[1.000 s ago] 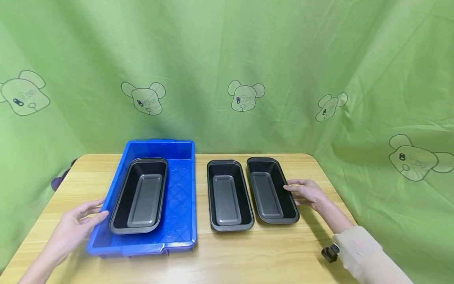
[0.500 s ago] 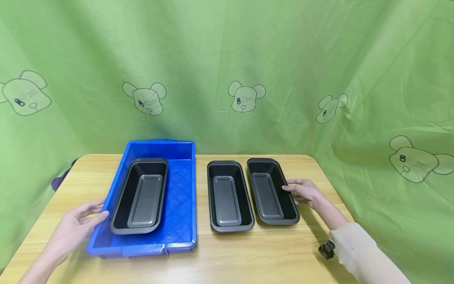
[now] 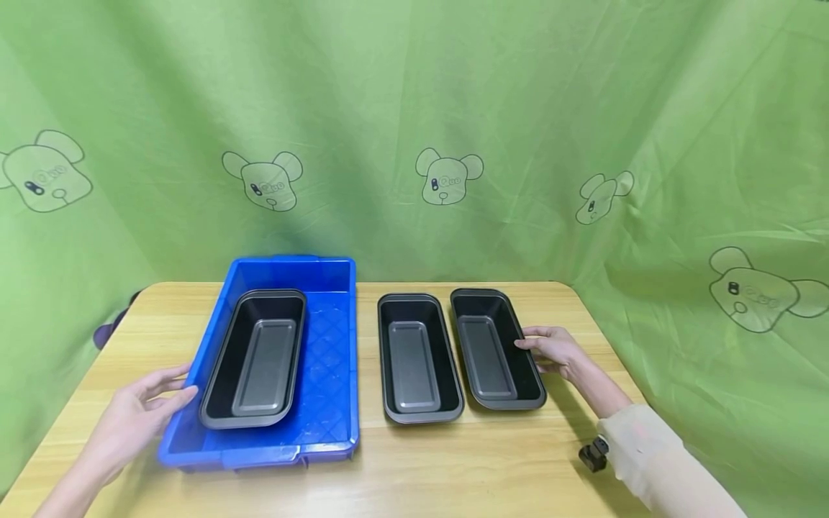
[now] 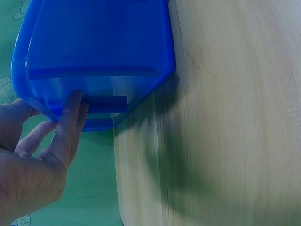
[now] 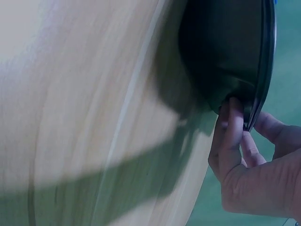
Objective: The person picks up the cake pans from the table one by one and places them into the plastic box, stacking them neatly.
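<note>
A blue plastic bin (image 3: 324, 360) stands on the left half of the table, and a dark loaf pan (image 3: 265, 360) lies inside it along its left wall. My left hand (image 3: 139, 410) grips the bin's left rim, thumb on top; the left wrist view shows the fingers against the outer wall (image 4: 94, 52). Two more dark loaf pans are on the table to the right of the bin. The middle loaf pan (image 3: 414, 367) is untouched. With thumb over the rim and fingers outside, my right hand (image 3: 553, 350) pinches the right edge of the rightmost loaf pan (image 3: 488, 360).
The wooden table (image 3: 414, 475) has rounded far corners. A green curtain (image 3: 363, 144) with printed animal heads hangs behind it and at both sides. A small black device (image 3: 594, 455) sits at the right sleeve (image 3: 648, 446). Something purple (image 3: 103, 334) shows past the left edge.
The right forearm and its sleeve have shifted slightly left, and the right thumb sits a little further over the pan's rim. The left hand, bin and pans stay in place.
</note>
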Tool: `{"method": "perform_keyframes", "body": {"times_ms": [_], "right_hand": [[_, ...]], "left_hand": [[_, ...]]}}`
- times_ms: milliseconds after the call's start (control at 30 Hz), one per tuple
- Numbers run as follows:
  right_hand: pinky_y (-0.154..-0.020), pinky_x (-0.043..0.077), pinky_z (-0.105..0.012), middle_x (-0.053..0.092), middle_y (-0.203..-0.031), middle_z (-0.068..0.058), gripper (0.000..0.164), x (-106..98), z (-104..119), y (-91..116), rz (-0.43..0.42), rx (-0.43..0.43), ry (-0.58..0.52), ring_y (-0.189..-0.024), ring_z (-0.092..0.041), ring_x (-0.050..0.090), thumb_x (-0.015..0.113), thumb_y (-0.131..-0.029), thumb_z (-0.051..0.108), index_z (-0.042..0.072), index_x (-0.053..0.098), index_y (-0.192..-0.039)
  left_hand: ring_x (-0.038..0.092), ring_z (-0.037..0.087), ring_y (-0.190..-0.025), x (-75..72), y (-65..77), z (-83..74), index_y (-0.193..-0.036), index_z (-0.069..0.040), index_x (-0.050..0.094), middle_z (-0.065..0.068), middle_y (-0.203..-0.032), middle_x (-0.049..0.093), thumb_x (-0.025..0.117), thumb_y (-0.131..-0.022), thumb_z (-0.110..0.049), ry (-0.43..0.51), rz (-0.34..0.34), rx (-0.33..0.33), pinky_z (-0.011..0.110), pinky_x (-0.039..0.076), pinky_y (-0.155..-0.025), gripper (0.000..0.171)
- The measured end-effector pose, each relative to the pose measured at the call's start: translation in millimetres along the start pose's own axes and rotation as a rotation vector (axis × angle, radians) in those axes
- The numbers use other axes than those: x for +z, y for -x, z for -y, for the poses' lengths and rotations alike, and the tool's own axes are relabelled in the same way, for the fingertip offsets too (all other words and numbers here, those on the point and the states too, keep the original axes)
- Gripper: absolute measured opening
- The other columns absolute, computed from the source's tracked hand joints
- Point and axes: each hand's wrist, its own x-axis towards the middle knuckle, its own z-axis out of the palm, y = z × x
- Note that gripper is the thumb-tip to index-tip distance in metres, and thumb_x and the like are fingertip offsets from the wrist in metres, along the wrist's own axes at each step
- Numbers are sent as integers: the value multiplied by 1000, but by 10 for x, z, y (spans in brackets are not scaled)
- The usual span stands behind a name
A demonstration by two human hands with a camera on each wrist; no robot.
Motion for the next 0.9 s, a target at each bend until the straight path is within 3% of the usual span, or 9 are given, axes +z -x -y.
{"method": "perform_keyframes", "body": {"times_ms": [233, 467, 567, 700, 833, 900], "right_hand": [[-73, 60, -29, 78, -91, 7, 61, -41, -43, 15, 16, -3, -36, -83, -9, 74, 68, -101, 13, -7, 43, -153], [-75, 63, -28, 77, -92, 9, 70, -78, -109, 64, 12, -4, -110, -86, -7, 74, 68, -101, 12, -8, 34, -159], [-73, 63, -28, 78, -90, 10, 74, -97, -131, 91, 11, -9, -131, -84, -6, 74, 68, -101, 12, -9, 29, -161], [-71, 63, -27, 78, -87, 10, 76, -139, -159, 133, 15, -15, -149, -80, -6, 75, 68, -102, 13, -9, 26, -162], [-72, 64, -27, 79, -86, 10, 76, -160, -134, 210, 15, -10, -184, -80, -7, 76, 69, -101, 13, -8, 28, -161], [-73, 64, -28, 79, -86, 9, 73, -170, -120, 243, 20, -11, -200, -81, -7, 76, 69, -101, 12, -7, 31, -160]], "left_hand": [[73, 4, -107, -1, -6, -17, -158, 0, 43, 32, -148, 58, 64, -106, -42, -20, -1, -5, 18, 57, -78, 70], [68, -8, -101, 2, 3, -23, -157, 1, 44, 31, -146, 60, 65, -106, -41, -15, -2, 0, 18, 57, -77, 70], [75, 10, -108, 2, 5, -26, -157, 1, 45, 32, -146, 59, 64, -106, -41, -23, -5, 6, 17, 56, -78, 69], [73, 34, -118, -1, 4, -31, -157, 1, 44, 32, -147, 59, 64, -106, -41, -32, -4, 4, 16, 55, -78, 69], [75, 15, -110, -5, 6, -28, -157, 1, 44, 32, -147, 58, 64, -106, -41, -22, 0, 0, 17, 56, -78, 69], [71, -2, -103, -5, 9, -26, -158, 1, 43, 32, -148, 58, 64, -106, -41, -9, 2, -2, 20, 58, -77, 70]]}}
